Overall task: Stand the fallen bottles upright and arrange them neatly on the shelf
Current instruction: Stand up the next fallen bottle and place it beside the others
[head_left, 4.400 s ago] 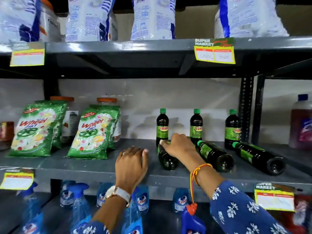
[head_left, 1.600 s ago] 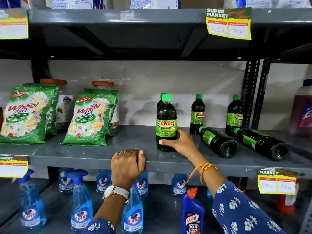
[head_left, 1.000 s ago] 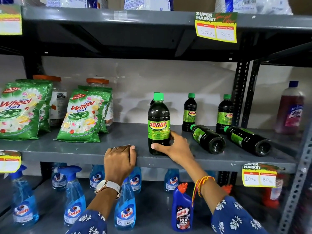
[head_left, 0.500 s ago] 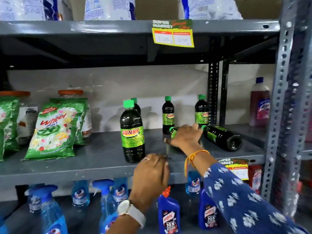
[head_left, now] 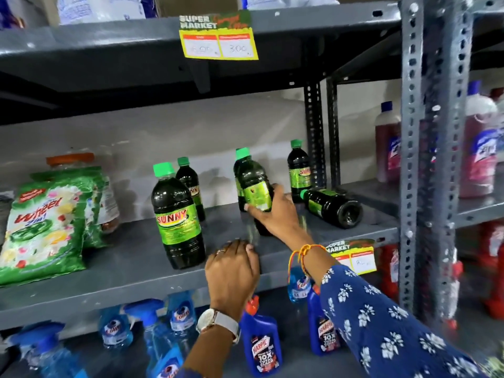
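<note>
Right grip (head_left: 275, 214) clasps tilted bottle (head_left: 253, 186); left grip (head_left: 231, 268), curled, rests on shelf (head_left: 109, 279) edge.

The shelf (head_left: 114, 271) at six o'clock looks like painted grey metal, smooth and semi-matt; the dark bottles (head_left: 178, 222) are glossy plastic with shiny green labels and smooth plastic caps; the detergent pouch (head_left: 43, 227) at nine o'clock is glossy crinkled film; the sleeve (head_left: 381, 320) is matt printed cloth; the price tag (head_left: 218, 39) at twelve o'clock looks like paper.

bare shelf (head_left: 128, 257) left of upright bottle (head_left: 178, 222), fallen bottle (head_left: 331, 207) blocking right
</note>
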The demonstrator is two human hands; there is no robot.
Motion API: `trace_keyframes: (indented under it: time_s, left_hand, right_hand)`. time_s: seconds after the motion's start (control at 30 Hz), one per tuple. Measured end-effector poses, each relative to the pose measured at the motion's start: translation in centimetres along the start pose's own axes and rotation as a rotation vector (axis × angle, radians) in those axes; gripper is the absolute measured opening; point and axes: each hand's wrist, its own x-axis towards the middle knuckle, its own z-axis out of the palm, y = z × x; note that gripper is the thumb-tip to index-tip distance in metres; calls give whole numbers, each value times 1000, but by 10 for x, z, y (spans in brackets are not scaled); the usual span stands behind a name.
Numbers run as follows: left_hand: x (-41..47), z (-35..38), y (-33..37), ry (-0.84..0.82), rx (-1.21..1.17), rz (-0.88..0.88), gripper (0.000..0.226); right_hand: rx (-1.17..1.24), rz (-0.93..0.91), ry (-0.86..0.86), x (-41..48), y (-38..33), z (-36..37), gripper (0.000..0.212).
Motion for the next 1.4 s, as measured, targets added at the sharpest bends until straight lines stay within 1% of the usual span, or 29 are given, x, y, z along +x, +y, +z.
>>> trace_keyframes:
  time_s: [0.07, 0.17, 0.2, 0.27, 0.3, 0.33, 0.4, 0.47, 0.5, 0.53, 0.6, 0.67, 0.73, 0.8, 0.83, 0.9, 0.97, 1.03, 1.13, 1.27, 1.4]
  left_hand:
    - [-1, 2, 0, -4, 4, -9, 32]
    - [-2, 5, 0, 5, 5, -27, 32]
    - [-2, 5, 0, 10, 9, -30, 32]
    - [-2, 5, 0, 15, 5, -29, 31]
    - [-2, 5, 0, 18, -2, -29, 30]
    - [-2, 6, 0, 22, -10, -31, 29]
    - [-3, 6, 0, 22, -25, -37, 30]
    - [-3, 7, 0, 21, -27, -42, 31]
    - [-4, 8, -1, 19, -25, -44, 32]
    - [-4, 8, -1, 17, -24, -45, 32]
    - [-4, 8, -1, 15, -29, -43, 32]
    - [-4, 9, -1, 13, -33, -37, 31]
    - [-5, 9, -1, 14, -42, -34, 33]
    - [-5, 10, -2, 15, -48, -36, 35]
    - [-5, 11, -2, 16, -49, -36, 35]
    - [-5, 11, -2, 15, -50, -36, 35]
    - [-5, 12, -2, 15, -51, -34, 34]
    - [-5, 13, -2, 18, -57, -34, 34]
    - [-6, 13, -2, 29, -63, -36, 34]
    - [-5, 14, -2, 36, -67, -32, 33]
    - [-5, 15, -2, 41, -65, -39, 35]
  right_hand:
    - [109, 30, -18, -1, 3, 0, 62]
    - [125, 90, -49, 0, 6, 2, 66]
    - [141, 101, -62, 1, 5, 3, 73]
    - [158, 125, -76, 2, 6, 5, 94]
    - [145, 126, -74, 2, 5, 4, 99]
    - [133, 119, -71, 4, 8, 5, 98]
    - [136, 107, -71, 6, 11, 4, 86]
    - [205, 129, -90, 7, 12, 2, 74]
    - [253, 148, -114, 6, 12, 1, 72]
    - [298, 157, -130, 6, 12, 1, 74]
    - [344, 144, -114, 8, 12, 3, 86]
    - [303, 129, -79, 9, 13, 5, 91]
    - [284, 142, -79, 10, 15, 6, 81]
    - [328, 177, -115, 11, 17, 5, 68]
    - [358, 189, -130, 11, 17, 5, 66]
    - [383, 198, -139, 12, 16, 5, 66]
    - [326, 185, -139, 11, 15, 5, 67]
    - [296, 183, -144, 10, 14, 4, 63]
    - [325, 214, -189, 12, 16, 4, 56]
    - [333, 222, -125, 13, 16, 5, 67]
    - [321, 237, -122, 12, 15, 4, 64]
